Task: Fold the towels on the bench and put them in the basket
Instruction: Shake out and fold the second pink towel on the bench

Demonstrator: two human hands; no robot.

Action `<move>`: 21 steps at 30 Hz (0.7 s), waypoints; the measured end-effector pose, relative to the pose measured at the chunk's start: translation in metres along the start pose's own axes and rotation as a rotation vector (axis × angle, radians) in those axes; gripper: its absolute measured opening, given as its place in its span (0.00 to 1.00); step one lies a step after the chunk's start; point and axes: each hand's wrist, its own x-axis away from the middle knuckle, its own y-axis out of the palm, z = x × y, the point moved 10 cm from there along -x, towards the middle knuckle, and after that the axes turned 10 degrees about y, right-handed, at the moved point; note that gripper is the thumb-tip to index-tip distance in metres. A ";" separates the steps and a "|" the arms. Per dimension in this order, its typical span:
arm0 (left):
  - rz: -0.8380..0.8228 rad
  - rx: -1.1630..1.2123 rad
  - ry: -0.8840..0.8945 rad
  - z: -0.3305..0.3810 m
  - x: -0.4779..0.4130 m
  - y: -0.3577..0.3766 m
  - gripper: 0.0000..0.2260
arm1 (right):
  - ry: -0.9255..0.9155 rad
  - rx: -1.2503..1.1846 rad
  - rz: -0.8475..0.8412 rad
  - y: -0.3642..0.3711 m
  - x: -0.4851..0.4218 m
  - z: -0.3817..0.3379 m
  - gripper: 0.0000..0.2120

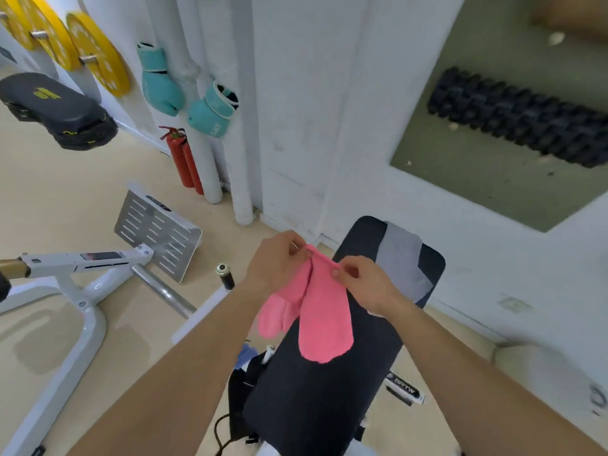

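Head view: both hands are raised over the black bench [312, 406].
Left hand [279, 258]: pinches the top edge of the pink towel [324, 317].
Right hand [365, 281]: pinches the same edge, just beside the left.
Pink towel: hangs bunched from both hands, over the bench.
Grey towel [401, 261]: lies across the bench's far end.

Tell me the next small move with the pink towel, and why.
Probably lower the pink towel flat onto the bench to fold it. The left hand and right hand pinch its top edge close together, so it hangs bunched, its lower end over the bench.
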 end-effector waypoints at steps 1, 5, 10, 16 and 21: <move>-0.037 0.014 0.026 0.023 -0.003 0.012 0.02 | 0.029 -0.014 0.038 -0.020 0.012 0.016 0.12; -0.157 0.022 0.160 0.123 -0.003 0.062 0.04 | 0.099 -0.096 0.163 -0.094 0.068 0.076 0.07; -0.212 -0.004 0.278 0.242 0.006 0.134 0.04 | 0.159 -0.298 0.445 -0.181 0.148 0.149 0.13; -0.215 -0.027 0.280 0.355 0.040 0.244 0.05 | 0.089 -0.372 0.415 -0.230 0.240 0.222 0.13; -0.296 -0.066 0.278 0.439 0.094 0.339 0.15 | 0.159 -0.282 0.471 -0.266 0.315 0.307 0.22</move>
